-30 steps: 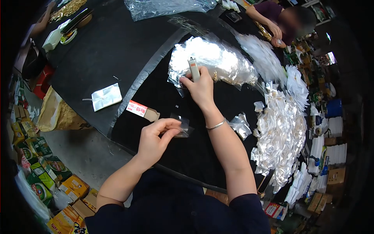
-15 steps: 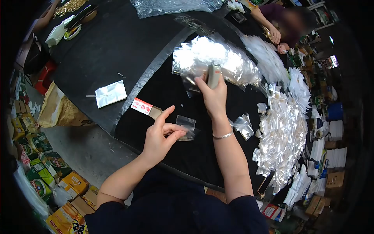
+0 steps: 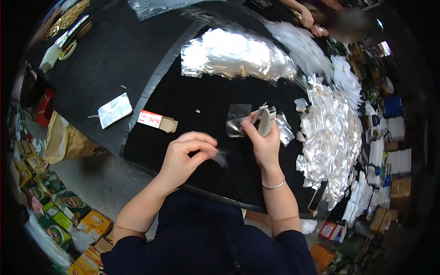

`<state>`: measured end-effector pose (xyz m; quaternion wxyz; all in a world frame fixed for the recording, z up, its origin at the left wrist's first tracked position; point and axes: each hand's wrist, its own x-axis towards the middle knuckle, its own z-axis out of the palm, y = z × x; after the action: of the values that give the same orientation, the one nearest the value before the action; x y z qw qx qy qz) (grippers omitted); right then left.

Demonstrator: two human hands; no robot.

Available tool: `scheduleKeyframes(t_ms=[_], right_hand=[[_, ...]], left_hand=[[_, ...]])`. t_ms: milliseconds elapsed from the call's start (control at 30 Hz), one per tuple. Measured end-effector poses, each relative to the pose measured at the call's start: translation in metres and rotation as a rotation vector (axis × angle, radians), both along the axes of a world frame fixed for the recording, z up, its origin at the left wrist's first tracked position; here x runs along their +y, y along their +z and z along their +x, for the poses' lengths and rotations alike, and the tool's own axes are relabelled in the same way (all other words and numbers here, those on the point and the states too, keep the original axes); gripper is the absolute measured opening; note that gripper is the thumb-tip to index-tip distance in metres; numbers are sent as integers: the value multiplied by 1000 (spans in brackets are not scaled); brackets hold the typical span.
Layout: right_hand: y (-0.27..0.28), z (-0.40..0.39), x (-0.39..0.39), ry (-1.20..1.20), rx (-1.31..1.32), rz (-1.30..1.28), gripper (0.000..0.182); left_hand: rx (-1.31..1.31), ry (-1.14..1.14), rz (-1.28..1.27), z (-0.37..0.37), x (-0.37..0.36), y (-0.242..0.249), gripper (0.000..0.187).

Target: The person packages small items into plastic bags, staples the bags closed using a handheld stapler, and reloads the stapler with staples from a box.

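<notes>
My right hand [image 3: 266, 146] is wrapped round a pale grey stapler [image 3: 266, 123]. A small clear plastic bag [image 3: 238, 114] sticks out to the left of its thumb, pinched in the same hand. My left hand [image 3: 183, 156] has thumb and fingers pressed together on another small clear plastic piece [image 3: 221, 160], smeared by motion. Above the left hand lies an opened red and white box marked No10 [image 3: 153, 119]. Behind the right hand sits a crumpled shiny plastic packet [image 3: 285, 130].
Shiny clear bags [image 3: 233, 55] are heaped at the back, and a large pile of folded ones [image 3: 330, 137] lies on the right. White feathery bundles [image 3: 298, 46] border them. A white packet [image 3: 114, 111] lies left. A co-worker's hand [image 3: 306, 17] shows at the far edge.
My right hand has come back from the shiny heap towards me with the stapler, now with a clear bag in it. The left hand stays low, its fingers more curled. The whole view has shifted.
</notes>
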<state>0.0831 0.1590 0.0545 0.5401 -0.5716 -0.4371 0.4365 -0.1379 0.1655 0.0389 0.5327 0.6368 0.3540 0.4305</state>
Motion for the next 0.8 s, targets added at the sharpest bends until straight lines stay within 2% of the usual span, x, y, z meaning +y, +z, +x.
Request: scheduleKeyframes(t_ms=[33,67,167,200,267,300,433,533,567,733,800], right_hand=[[-1,2,-7,-19,-2,3,25],[-4,0,-14,-46,-18,45,24],[-12,-8,-31,-104,-47,133,21],[-14,-11,-37,-138,34,131,21],[-18,-12,-48,-207,198,128,20],[-20,-9,-53,-220,200,130,20],[-21,3,-64,-214,187,19,23],[-15,8,-64,-95,-108,119,25],[-16,7,-65,-99,-103,120,25],[-18,5,-64,-215,-6,-5,24],[-18,7,-62,-243,32,-9,23]], left_hand=[[41,17,156,6,-1,2,8],[39,-1,159,13,-2,1,8],[0,-14,96,37,-6,-6,10],[1,-24,99,44,-8,-5,10],[-73,-10,-70,58,-11,-3,9],[-109,-5,-156,62,-12,-3,9],[-56,67,-183,71,-13,-9,5],[-144,104,-328,75,-11,-8,2],[-191,121,-402,76,-11,-7,4],[-99,168,-257,74,-11,-7,8],[115,163,-65,66,-11,-5,8]])
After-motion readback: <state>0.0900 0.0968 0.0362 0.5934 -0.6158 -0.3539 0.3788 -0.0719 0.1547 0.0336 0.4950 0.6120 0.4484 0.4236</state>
